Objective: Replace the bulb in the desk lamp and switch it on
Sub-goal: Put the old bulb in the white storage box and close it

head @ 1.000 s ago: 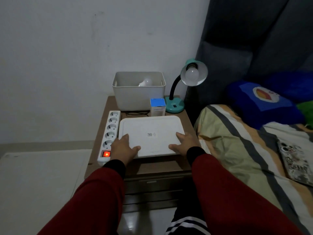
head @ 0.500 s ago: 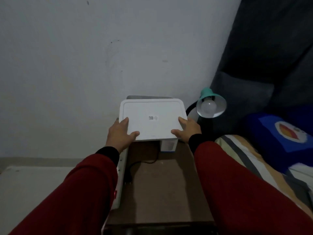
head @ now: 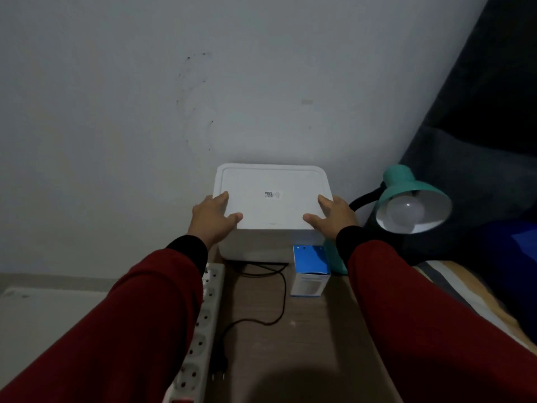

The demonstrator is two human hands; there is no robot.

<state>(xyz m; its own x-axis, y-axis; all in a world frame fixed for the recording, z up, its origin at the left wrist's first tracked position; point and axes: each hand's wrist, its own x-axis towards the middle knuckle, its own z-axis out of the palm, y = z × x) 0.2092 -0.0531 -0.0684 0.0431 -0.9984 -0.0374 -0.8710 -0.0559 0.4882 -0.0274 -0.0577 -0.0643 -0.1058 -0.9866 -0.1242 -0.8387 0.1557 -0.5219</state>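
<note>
A teal desk lamp stands at the back right of the bedside table, its shade facing me with a white bulb screwed in and unlit. A white lid lies on top of the white bin against the wall. My left hand grips the lid's near left corner and my right hand grips its near right corner. A blue and white bulb box stands in front of the bin. The bin's inside is hidden.
A white power strip runs along the left edge of the brown table. A black cord with its plug lies loose on the table. A striped bed and dark cushions are to the right.
Both hands lifted the lid from the front of the table and carried it back onto the bin, covering the bulb inside. The camera moved closer.
</note>
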